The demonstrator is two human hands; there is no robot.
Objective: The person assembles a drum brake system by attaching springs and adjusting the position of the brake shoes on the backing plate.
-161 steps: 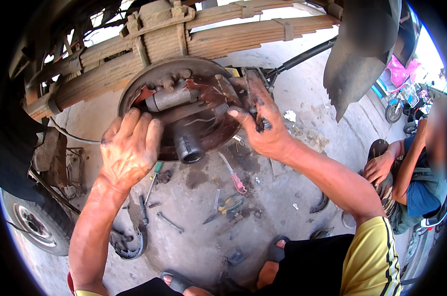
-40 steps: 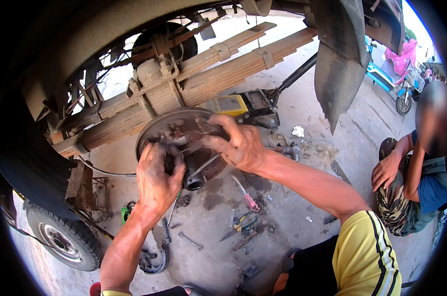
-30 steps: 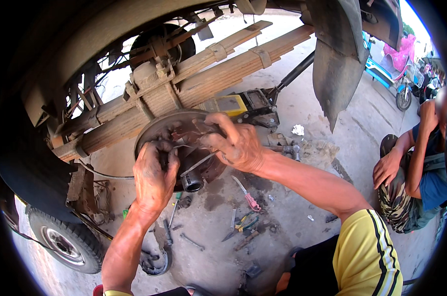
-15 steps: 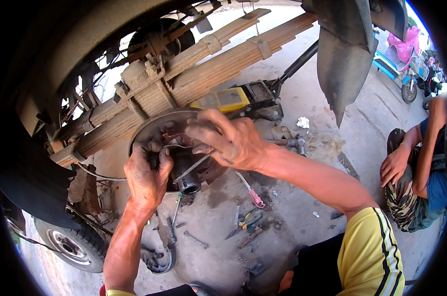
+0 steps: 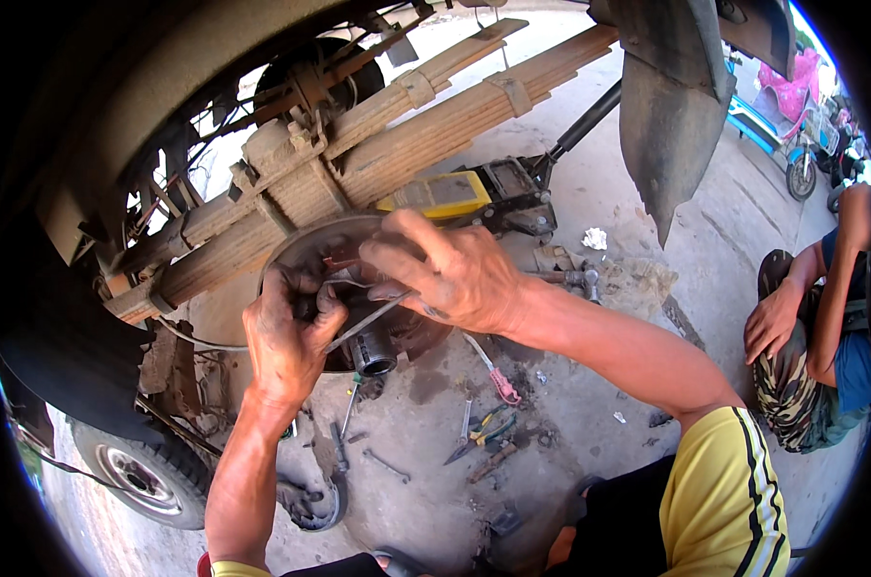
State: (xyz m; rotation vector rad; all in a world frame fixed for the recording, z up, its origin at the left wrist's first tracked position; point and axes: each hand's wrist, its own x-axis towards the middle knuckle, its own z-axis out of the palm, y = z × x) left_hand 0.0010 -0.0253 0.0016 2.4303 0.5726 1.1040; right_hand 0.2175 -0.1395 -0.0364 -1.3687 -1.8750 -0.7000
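Brake work sits midway: bare rusty round brake backing plate (image 5: 305,252), left hand (image 5: 286,337) clenched on thin metal rod (image 5: 363,324), right hand (image 5: 450,274) at three o'clock grasping its upper end.

Yellow floor jack (image 5: 459,192), scattered hand tools (image 5: 483,433), scooter (image 5: 791,135)

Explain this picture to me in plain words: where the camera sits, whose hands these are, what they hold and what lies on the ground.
The camera sits on a person's head and looks down, so the two bare forearms rising from the bottom are that person's own. The left hand and right hand work on a round, rusty brake plate at the end of a truck axle, under stacked leaf springs. Between them they grip a thin metal rod. On the concrete lie pliers, a pink-handled tool and a yellow floor jack. Another person crouches at the right.
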